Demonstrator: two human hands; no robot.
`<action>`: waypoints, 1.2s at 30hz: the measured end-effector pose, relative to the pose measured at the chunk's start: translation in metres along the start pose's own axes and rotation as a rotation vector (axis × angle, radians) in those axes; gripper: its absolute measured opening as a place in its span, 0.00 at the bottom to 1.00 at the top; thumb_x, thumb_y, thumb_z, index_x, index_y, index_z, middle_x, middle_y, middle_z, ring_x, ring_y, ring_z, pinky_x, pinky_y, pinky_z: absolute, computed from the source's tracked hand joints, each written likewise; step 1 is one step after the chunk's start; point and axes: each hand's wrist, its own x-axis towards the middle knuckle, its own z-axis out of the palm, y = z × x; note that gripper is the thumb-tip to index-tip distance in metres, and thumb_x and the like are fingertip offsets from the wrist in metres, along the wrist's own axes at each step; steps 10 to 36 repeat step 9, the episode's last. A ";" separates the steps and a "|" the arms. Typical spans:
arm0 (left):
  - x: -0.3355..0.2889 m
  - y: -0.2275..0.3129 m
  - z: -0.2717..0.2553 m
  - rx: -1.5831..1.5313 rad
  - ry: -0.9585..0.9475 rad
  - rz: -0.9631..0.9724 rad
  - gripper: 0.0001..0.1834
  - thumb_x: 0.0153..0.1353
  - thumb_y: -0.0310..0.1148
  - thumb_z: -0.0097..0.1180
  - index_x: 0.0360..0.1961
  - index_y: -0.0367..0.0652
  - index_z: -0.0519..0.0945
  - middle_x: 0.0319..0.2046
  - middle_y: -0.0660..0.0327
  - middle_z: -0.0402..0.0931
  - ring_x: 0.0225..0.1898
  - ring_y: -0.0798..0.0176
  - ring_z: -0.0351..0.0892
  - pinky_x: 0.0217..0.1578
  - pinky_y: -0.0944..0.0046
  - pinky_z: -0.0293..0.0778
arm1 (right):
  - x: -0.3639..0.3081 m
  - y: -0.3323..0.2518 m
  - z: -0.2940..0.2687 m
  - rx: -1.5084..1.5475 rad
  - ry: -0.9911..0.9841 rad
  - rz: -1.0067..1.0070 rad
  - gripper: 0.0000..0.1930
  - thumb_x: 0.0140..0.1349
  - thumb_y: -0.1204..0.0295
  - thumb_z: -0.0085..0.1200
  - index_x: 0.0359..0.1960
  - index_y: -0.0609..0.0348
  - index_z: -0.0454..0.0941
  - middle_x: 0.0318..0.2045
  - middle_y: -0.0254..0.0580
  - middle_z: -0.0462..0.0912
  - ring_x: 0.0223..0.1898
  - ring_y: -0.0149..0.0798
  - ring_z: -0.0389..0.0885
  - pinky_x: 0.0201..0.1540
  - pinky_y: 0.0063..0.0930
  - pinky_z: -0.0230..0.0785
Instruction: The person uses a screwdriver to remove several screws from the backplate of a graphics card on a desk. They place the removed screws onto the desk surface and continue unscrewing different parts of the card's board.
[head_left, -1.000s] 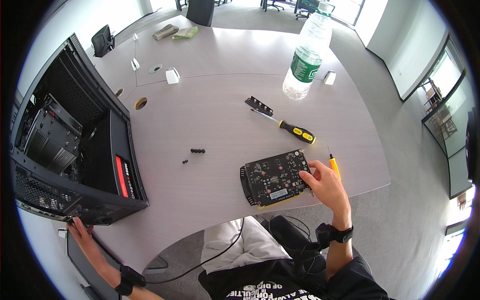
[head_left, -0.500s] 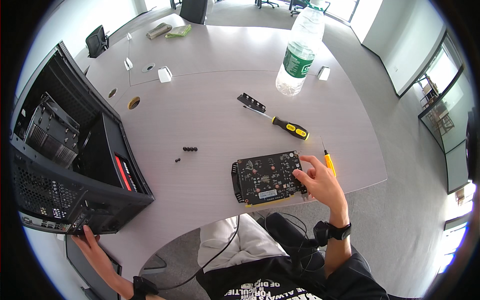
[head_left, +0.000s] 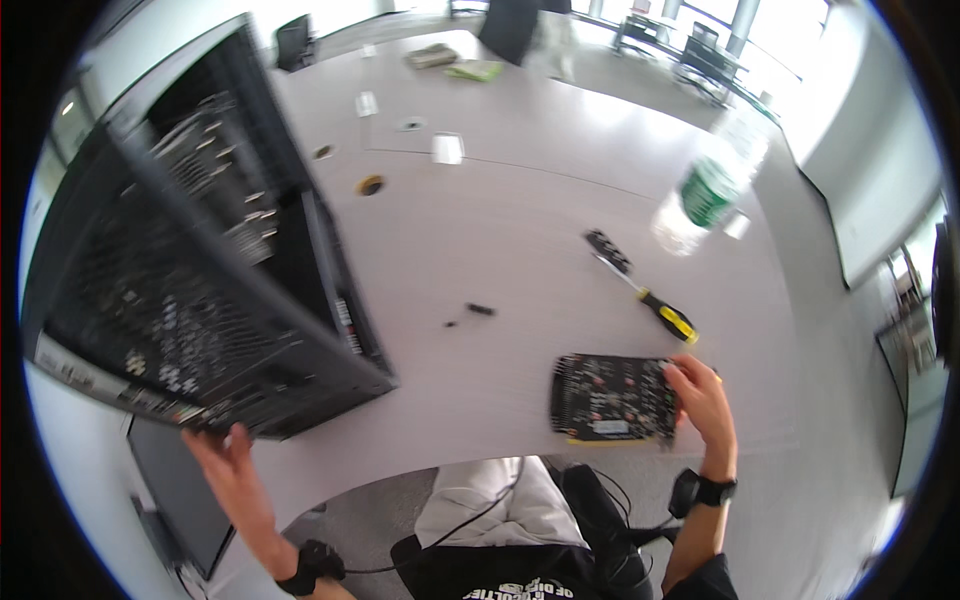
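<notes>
A black computer case [head_left: 300, 385] with an open side stands at the left of the table, blurred. My left hand [head_left: 235, 485] grips its near lower edge, with the thumb apart from the fingers. Some of those fingertips are hard to make out. Toward the right front edge of the table, a black graphics card [head_left: 610, 395] lies circuit side up, its gold contact edge toward me. My right hand [head_left: 705, 400] is closed on the card's right edge, thumb and fingers bent around it.
Beyond the card lie a black and yellow screwdriver [head_left: 665, 315] and a small black bracket strip [head_left: 608, 250]. Small black screws [head_left: 481, 309] rest mid-table. A clear bottle [head_left: 700, 200] with a green label stands at the far right. Folded cloths [head_left: 474, 70] lie at the far edge.
The whole view has swung, shifting the table and its things rightward. My right fingers have closed onto the card's edge. The small yellow screwdriver is now mostly hidden behind my right hand.
</notes>
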 end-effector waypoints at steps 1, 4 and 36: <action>-0.001 0.005 0.004 -0.050 -0.058 -0.025 0.36 0.77 0.38 0.56 0.78 0.39 0.54 0.64 0.54 0.72 0.59 0.61 0.74 0.54 0.64 0.74 | 0.000 0.009 -0.003 0.003 0.017 -0.030 0.14 0.74 0.65 0.55 0.49 0.65 0.80 0.26 0.31 0.80 0.17 0.23 0.73 0.18 0.21 0.65; -0.005 0.020 0.011 -0.046 -0.103 -0.007 0.37 0.77 0.36 0.56 0.79 0.41 0.52 0.64 0.56 0.71 0.57 0.63 0.73 0.53 0.64 0.74 | 0.003 0.021 -0.008 -0.003 0.089 -0.063 0.14 0.75 0.65 0.52 0.34 0.64 0.79 0.18 0.29 0.74 0.16 0.23 0.72 0.18 0.22 0.64; -0.011 0.028 0.009 -0.001 -0.056 -0.094 0.35 0.74 0.37 0.59 0.74 0.36 0.57 0.59 0.52 0.78 0.52 0.60 0.77 0.50 0.64 0.73 | 0.016 0.034 -0.002 0.045 0.049 -0.136 0.16 0.77 0.64 0.51 0.31 0.59 0.78 0.16 0.27 0.72 0.16 0.23 0.72 0.17 0.20 0.66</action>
